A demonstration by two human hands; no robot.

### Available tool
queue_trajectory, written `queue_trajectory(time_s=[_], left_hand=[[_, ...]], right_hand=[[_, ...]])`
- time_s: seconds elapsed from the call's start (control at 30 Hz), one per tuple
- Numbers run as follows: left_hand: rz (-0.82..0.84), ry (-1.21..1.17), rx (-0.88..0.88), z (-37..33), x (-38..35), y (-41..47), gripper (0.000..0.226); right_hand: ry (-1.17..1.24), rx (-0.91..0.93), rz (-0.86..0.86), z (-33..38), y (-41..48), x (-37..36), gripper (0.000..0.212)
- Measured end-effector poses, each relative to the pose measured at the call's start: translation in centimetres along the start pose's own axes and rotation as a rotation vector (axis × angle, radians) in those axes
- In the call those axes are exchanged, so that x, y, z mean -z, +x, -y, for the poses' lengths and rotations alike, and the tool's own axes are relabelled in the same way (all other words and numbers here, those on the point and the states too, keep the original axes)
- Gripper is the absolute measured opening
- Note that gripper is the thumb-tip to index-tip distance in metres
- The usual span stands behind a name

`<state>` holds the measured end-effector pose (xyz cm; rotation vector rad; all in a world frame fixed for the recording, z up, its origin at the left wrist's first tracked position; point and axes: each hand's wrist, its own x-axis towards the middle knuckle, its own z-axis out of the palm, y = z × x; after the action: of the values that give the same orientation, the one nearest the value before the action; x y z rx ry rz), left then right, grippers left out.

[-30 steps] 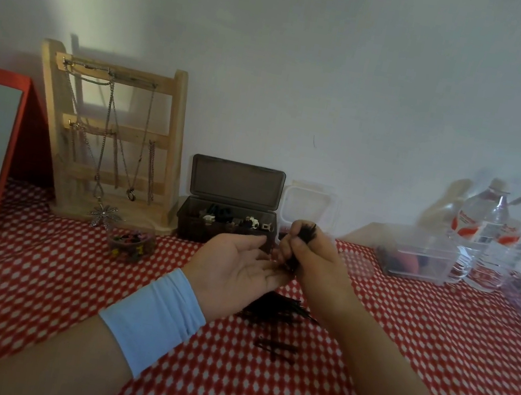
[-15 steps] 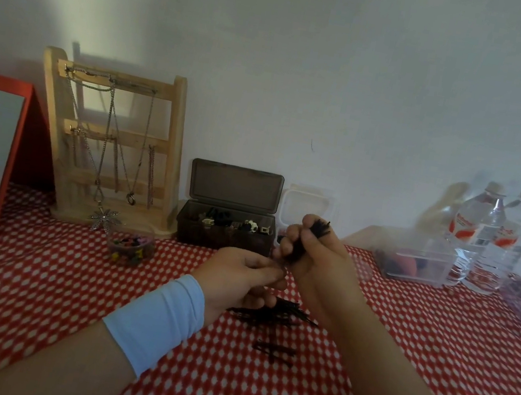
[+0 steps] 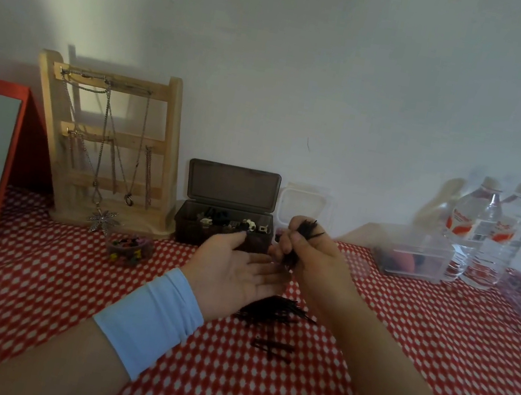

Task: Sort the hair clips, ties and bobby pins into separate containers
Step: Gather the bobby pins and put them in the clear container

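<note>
The right hand (image 3: pixel 314 259) holds a small bundle of black bobby pins (image 3: pixel 307 231) upright above the red-checked surface (image 3: pixel 400 344), its fingers (image 3: pixel 292 237) curled tight round the middle of the bundle so that the tips bristle out at the top. The left hand (image 3: pixel 235 273) lies palm up beside it, fingers straight and loosely together, their ends right by the bundle's lower end. More pins lie in a loose pile (image 3: pixel 274 309) on the cloth beneath the hands, with a few strays (image 3: pixel 274 349) a little nearer.

These pins look thin, stiff, springy and very light, and probably slick, so a loose grip would likely let some slide out endways. Squeezing the bundle across its middle seems soundest, with the flat palm squaring the ends. The strays lie flat and may need a fingertip pinch or a sweep together. An open dark box (image 3: pixel 221 235) of clips stands behind.
</note>
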<state>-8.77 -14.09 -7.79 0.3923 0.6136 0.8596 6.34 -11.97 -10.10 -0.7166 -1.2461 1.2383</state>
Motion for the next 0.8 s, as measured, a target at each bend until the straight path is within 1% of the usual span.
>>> queue_trajectory(time_s=[0.07, 0.1, 0.13, 0.17, 0.2, 0.27, 0.3, 0.33, 0.37, 0.4, 0.47, 0.53, 0.63, 0.7, 0.73, 0.8], left_hand=[[0.070, -0.067, 0.000, -0.3, -0.2, 0.0, 0.068], [0.084, -0.065, 0.006, -0.3, -0.3, 0.1, 0.067], [0.090, -0.029, 0.024, -0.5, -0.4, 0.1, 0.065], [0.086, 0.058, 0.047, -0.8, -0.5, 0.1, 0.061], [0.068, 0.215, 0.073, -1.3, -0.7, 0.0, 0.054], [-0.006, 0.688, 0.074, -2.5, -1.2, 0.1, 0.036], [-0.056, 0.907, 0.038, -3.3, -1.6, 0.3, 0.030], [-0.108, 1.069, -0.030, -4.0, -2.0, 0.8, 0.025], [-0.148, 1.178, -0.126, -4.6, -2.4, 1.5, 0.020], [-0.176, 1.234, -0.238, -5.3, -2.9, 2.2, 0.018], [-0.212, 1.248, -0.466, -6.5, -3.6, 4.2, 0.020], [-0.215, 1.334, -0.618, -7.3, -3.6, 6.4, 0.024], [-0.172, 1.520, -0.707, -7.6, -3.0, 8.9, 0.032], [-0.166, 1.592, -0.739, -7.2, -2.4, 10.3, 0.034], [-0.171, 1.614, -0.752, -7.0, -2.0, 10.8, 0.035], [-0.174, 1.647, -0.762, -6.5, -1.0, 11.8, 0.036]], right_hand=[[-0.217, -0.011, -0.008, -0.2, -0.2, 0.0, 0.024], [-0.261, -0.031, -0.016, -0.3, -0.3, -0.1, 0.023], [-0.253, -0.055, -0.027, -0.2, -0.3, 0.0, 0.023], [-0.207, -0.077, -0.043, 0.0, -0.2, 0.1, 0.023], [-0.147, -0.095, -0.065, 0.4, 0.0, 0.2, 0.023], [-0.104, -0.133, -0.112, 1.3, 0.7, 0.9, 0.023], [-0.140, -0.159, -0.125, 1.9, 1.1, 1.4, 0.023], [-0.200, -0.184, -0.129, 2.4, 1.7, 1.8, 0.022], [-0.295, -0.203, -0.127, 2.9, 2.3, 2.2, 0.022], [-0.436, -0.212, -0.122, 3.3, 3.0, 2.6, 0.022], [-0.775, -0.206, -0.106, 3.8, 4.5, 3.3, 0.022], [-1.012, -0.195, -0.057, 4.1, 6.1, 4.0, 0.022], [-1.321, -0.194, 0.098, 3.6, 8.3, 4.8, 0.020], [-1.494, -0.222, 0.209, 2.6, 9.6, 5.3, 0.021], [-1.546, -0.243, 0.257, 2.1, 10.2, 5.6, 0.024], [-1.536, -0.274, 0.307, 1.7, 10.7, 6.0, 0.033]])
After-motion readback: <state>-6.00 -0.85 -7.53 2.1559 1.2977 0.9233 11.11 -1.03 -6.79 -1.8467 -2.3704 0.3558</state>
